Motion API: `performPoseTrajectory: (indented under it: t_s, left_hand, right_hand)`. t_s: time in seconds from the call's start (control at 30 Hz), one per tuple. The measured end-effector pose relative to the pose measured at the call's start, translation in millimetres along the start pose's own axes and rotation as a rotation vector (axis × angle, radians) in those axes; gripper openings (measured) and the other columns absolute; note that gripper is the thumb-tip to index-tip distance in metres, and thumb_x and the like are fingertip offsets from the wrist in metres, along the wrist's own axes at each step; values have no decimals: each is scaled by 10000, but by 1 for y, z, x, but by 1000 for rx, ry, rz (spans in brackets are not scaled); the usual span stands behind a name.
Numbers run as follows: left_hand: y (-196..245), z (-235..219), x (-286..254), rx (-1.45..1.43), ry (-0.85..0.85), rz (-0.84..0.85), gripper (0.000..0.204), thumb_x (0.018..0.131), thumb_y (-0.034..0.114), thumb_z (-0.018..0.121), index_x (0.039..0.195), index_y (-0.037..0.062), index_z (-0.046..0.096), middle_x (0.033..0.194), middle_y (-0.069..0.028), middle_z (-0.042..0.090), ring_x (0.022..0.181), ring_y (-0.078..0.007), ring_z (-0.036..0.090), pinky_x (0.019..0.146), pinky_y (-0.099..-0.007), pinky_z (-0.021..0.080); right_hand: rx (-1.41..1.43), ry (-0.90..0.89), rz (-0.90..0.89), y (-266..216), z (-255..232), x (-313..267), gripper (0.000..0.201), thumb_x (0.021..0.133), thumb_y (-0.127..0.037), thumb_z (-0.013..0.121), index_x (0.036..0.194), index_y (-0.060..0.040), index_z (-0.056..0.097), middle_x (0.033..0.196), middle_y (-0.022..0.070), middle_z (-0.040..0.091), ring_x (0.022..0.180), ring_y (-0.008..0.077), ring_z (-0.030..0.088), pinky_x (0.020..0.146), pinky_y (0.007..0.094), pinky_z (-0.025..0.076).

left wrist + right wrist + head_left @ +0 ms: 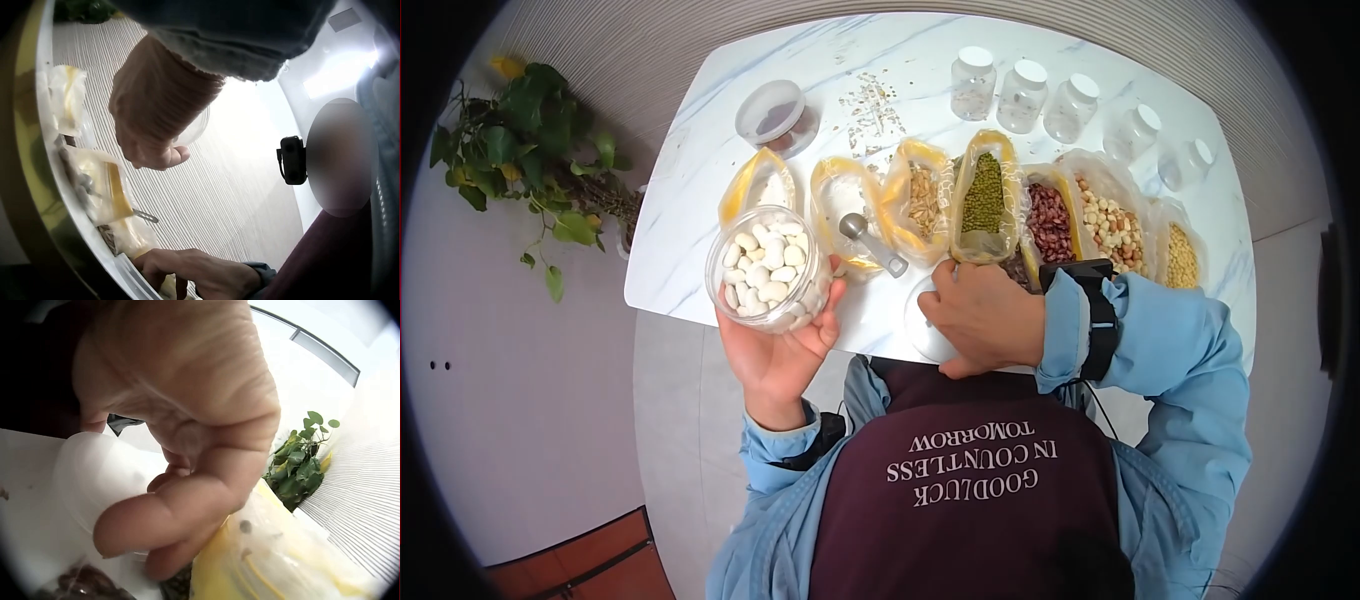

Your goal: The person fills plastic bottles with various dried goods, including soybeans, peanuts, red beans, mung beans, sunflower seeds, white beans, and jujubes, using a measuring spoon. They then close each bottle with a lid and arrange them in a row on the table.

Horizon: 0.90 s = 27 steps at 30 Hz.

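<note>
My left hand [778, 362] grips a clear round jar [800, 312] from beneath and the side, raised at the table's front left. Large white beans [765, 268] fill it, and its top is uncovered. Low at the front edge, my right hand [990, 318] pinches a round whitish lid [927, 328] between thumb and fingers. In the right wrist view the lid [94, 478] lies under the palm, the thumb at one rim and the curled fingers at the other. Between the hands, a metal measuring spoon [870, 240] rests on an open bag of white contents [840, 200].
Open bags stand in a row, with oat-like grain [923, 195], mung beans [983, 195], red beans [1048, 222], mixed beans [1110, 225] and yellow beans [1182, 258]. Several lidded jars [1022, 97] line the back. A round tub [772, 115] stands back left, near spilled flakes [870, 112].
</note>
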<state>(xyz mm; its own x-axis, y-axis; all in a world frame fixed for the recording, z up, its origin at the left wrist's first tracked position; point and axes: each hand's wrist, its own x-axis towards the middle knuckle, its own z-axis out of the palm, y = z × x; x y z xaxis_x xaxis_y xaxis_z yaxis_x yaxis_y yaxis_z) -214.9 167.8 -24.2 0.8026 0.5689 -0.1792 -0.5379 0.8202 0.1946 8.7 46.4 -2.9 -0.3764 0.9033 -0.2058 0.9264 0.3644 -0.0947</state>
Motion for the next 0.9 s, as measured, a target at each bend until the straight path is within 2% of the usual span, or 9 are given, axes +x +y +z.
performPoseTrajectory:
  t_s: [0.1, 0.23, 0.3, 0.4, 0.43, 0.53, 0.57, 0.9]
  left_hand:
    - [-3, 0, -2, 10, -38, -22, 714, 895, 643, 321, 1453, 198, 290, 1398, -296, 347, 1164, -478, 496, 828, -499, 515]
    - [-8, 3, -5, -15, -67, -60, 712, 901, 643, 303, 1454, 196, 277, 1412, -297, 327, 1186, -483, 476, 847, -528, 509]
    - [-9, 3, -5, -13, -78, -89, 707, 906, 641, 284, 1454, 195, 271, 1426, -272, 324, 1194, -484, 469, 856, -542, 505]
    - [-24, 16, -2, -59, -31, -23, 694, 915, 635, 248, 1454, 199, 266, 1453, -205, 326, 1197, -458, 477, 855, -560, 504]
    - [-28, 21, -2, 4, -4, -28, 672, 925, 613, 218, 1446, 194, 282, 1439, -148, 373, 1179, -423, 505, 838, -569, 514]
    - [-36, 27, -1, 135, -2, -150, 650, 930, 590, 215, 1435, 191, 306, 1406, -146, 418, 1155, -387, 534, 811, -562, 532]
    - [-38, 23, -1, 55, -110, -174, 640, 932, 578, 222, 1419, 179, 335, 1369, -141, 459, 1126, -369, 558, 787, -545, 548]
    - [-50, 25, -2, 198, -86, -312, 677, 940, 588, 236, 1420, 116, 304, 1349, -151, 466, 1119, -350, 569, 781, -552, 556]
  right_hand:
    - [61, 29, -30, -9, -10, -10, 591, 607, -491, 753, 871, 10, 583, 951, 204, 580, 777, 278, 611, 578, 333, 478]
    - [140, 11, -60, -17, -56, -32, 572, 594, -458, 763, 909, -26, 561, 995, 162, 549, 843, 267, 586, 575, 350, 465]
    - [139, 170, -70, -15, -79, -40, 601, 582, -413, 775, 995, -41, 548, 1061, 173, 536, 874, 295, 582, 627, 372, 473]
    - [172, 399, -99, -4, -96, -34, 687, 564, -332, 788, 1129, -52, 516, 1146, 196, 515, 939, 340, 569, 718, 400, 475]
    - [187, 477, -106, -1, -100, -31, 724, 558, -304, 792, 1174, -54, 503, 1172, 204, 509, 963, 356, 563, 750, 409, 474]
    - [208, 561, -195, 11, -94, -14, 833, 542, -247, 792, 1281, -65, 454, 1230, 219, 489, 1020, 384, 543, 830, 426, 453]
    - [225, 504, -194, 12, -93, -11, 843, 554, -264, 796, 1298, -73, 448, 1219, 215, 494, 1041, 379, 535, 855, 432, 443]
    - [308, 358, -364, 15, -96, -1, 936, 528, -261, 844, 1348, -91, 426, 1232, 225, 484, 1103, 383, 516, 902, 439, 444]
